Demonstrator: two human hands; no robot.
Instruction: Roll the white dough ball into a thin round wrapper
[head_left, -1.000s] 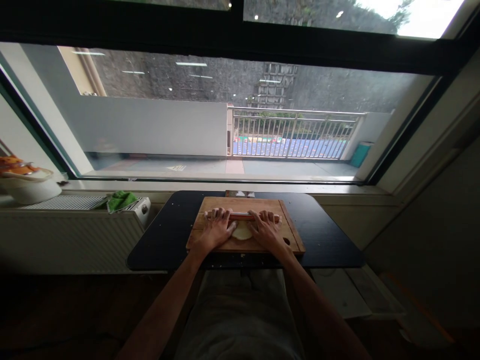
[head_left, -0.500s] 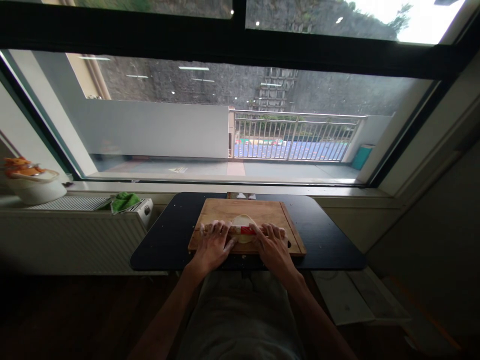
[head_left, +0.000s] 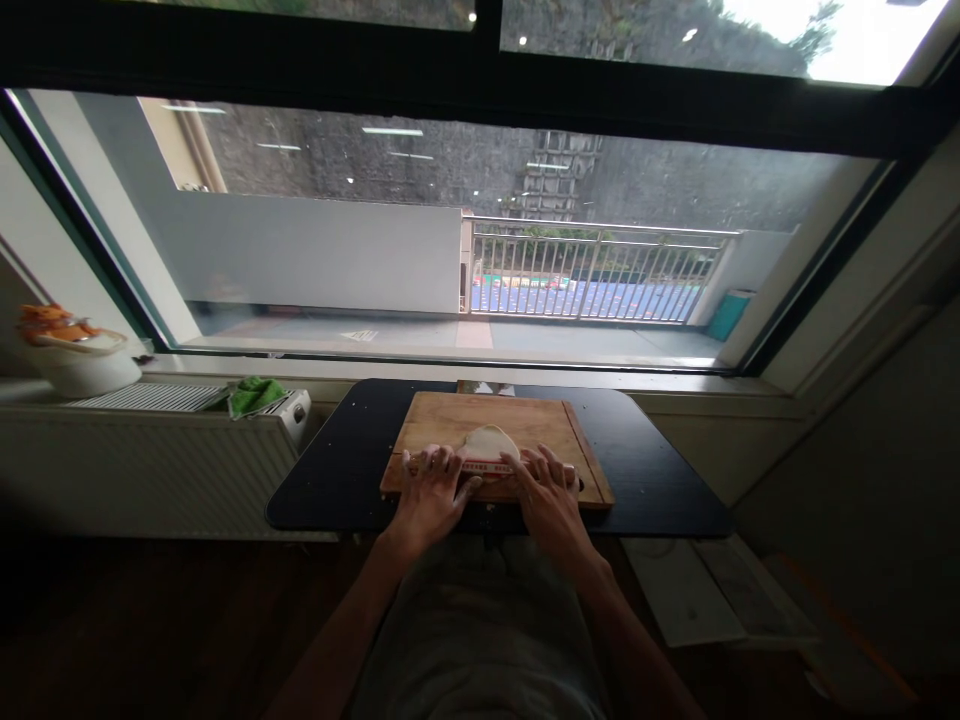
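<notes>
A rolling pin [head_left: 484, 467] with a red and white printed band lies crosswise on a wooden cutting board [head_left: 429, 418]. My left hand [head_left: 431, 498] is on the pin's left part, fingers curved over the top and thumb angled inward. On the right part rests my right hand [head_left: 551, 492], its fingers bent over the pin and index finger reaching toward the band. A flat, pale piece of dough [head_left: 491, 440] shows mostly beyond the pin, between my hands. The pin presses across its near part.
Under the board stands a black table [head_left: 322, 480], pushed up to the window sill. A radiator [head_left: 187, 465] at left carries a green cloth [head_left: 255, 396] and a white pot [head_left: 86, 365] with an orange figure. A small picture-like item [head_left: 486, 388] sits behind the board.
The rolling pin has rolled slightly toward me, turning its printed band from red to mostly white lettering. More of the dough shows beyond it. The view has shifted slightly.
</notes>
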